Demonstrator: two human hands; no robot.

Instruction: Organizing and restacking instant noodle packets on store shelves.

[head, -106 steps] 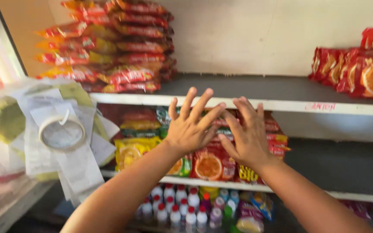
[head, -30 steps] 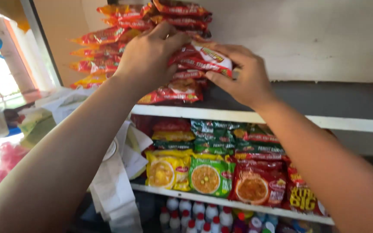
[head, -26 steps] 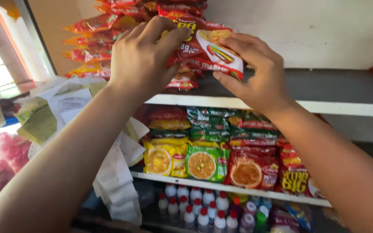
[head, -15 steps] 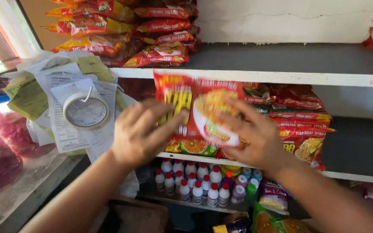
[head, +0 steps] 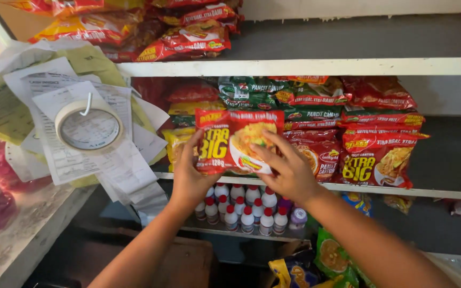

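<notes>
A red noodle packet (head: 234,140) with a picture of a noodle bowl is held upright in front of the middle shelf (head: 380,190). My left hand (head: 188,175) grips its left edge from behind. My right hand (head: 286,169) grips its lower right side, fingers over the front. Behind the packet lie stacks of red, green and yellow noodle packets (head: 342,128). More red packets (head: 177,37) are piled on the top shelf (head: 305,66), at the left.
A wad of paper receipts (head: 76,133) hangs at the left with a roll of tape (head: 88,126) on a hook. Small white bottles with red caps (head: 244,208) stand on a lower shelf. Snack bags (head: 316,264) lie below. A counter edge (head: 22,240) runs bottom left.
Both hands went up to the top-shelf pile, pulled a red packet from it, and brought it down to the middle shelf, where they hold it now.
</notes>
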